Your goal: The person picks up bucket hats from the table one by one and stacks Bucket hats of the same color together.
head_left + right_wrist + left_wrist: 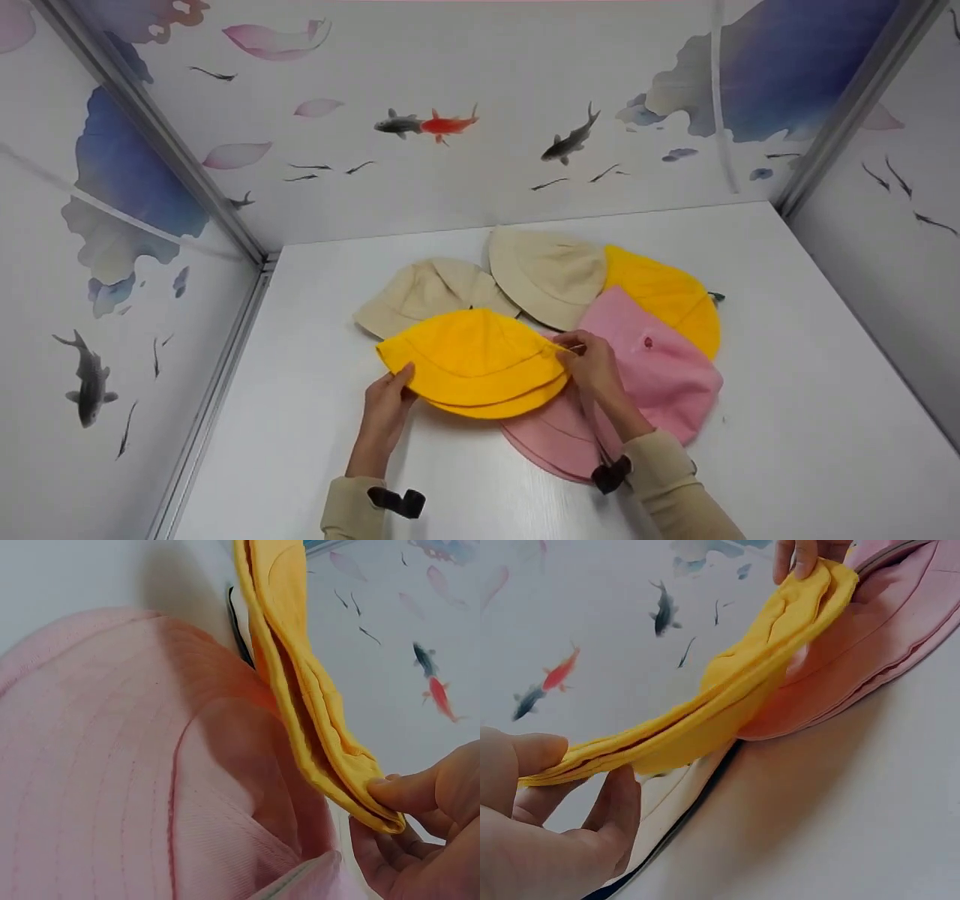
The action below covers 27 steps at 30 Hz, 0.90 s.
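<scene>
A yellow bucket hat (480, 360), folded flat with its brim toward me, is held up between both hands. My left hand (388, 401) pinches its left end, thumb on top and fingers beneath, as the left wrist view shows. At the other end, my right hand (592, 365) pinches the brim's corner between thumb and fingers. The layered brim edges (300, 712) show in the right wrist view. Under and beside the hat lie pink hats, one with its brim (551, 442) toward me and another (660, 367) with a small red mark, close to my right wrist.
Two beige hats, one at left (427, 292) and one at the back (551, 274), lie behind the held hat. Another yellow hat (667, 289) sits at the back right, partly under pink. The white table (262, 450) is enclosed by printed panels (480, 180) at the back and sides.
</scene>
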### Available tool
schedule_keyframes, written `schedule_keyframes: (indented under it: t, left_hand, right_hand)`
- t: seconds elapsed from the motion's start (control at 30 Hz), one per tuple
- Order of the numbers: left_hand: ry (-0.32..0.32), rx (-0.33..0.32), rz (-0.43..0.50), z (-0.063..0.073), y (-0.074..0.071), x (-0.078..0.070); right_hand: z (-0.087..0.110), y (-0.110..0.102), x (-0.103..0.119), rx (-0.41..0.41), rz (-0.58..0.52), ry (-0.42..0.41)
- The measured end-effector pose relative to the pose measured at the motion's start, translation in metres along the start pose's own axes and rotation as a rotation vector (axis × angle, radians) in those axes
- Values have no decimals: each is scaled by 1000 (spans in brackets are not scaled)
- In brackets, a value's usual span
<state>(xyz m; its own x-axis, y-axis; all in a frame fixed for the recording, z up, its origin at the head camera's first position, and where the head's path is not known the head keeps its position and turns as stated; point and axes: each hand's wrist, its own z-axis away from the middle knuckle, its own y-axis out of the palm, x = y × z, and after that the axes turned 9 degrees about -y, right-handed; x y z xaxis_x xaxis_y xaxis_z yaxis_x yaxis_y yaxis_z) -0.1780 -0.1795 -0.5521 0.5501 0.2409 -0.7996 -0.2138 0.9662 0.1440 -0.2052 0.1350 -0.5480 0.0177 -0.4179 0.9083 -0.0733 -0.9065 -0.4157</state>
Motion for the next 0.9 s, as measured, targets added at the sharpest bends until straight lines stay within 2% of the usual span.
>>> schedule_keyframes:
  t: [0.2,0.4,0.63,0.9]
  left_hand:
    - [-2,49,37,-3,5,5]
    - [19,47,57,-6,6,5]
    - [62,64,73,-5,5,8]
    - [20,32,78,-6,7,7]
  right_hand:
    - [-6,-2,-2,-18,0,4]
    - [-9,-4,-5,3,-24,27]
    - [-9,-5,-8,7,-4,-18]
    - [-13,-17,-7,41,-4,-41]
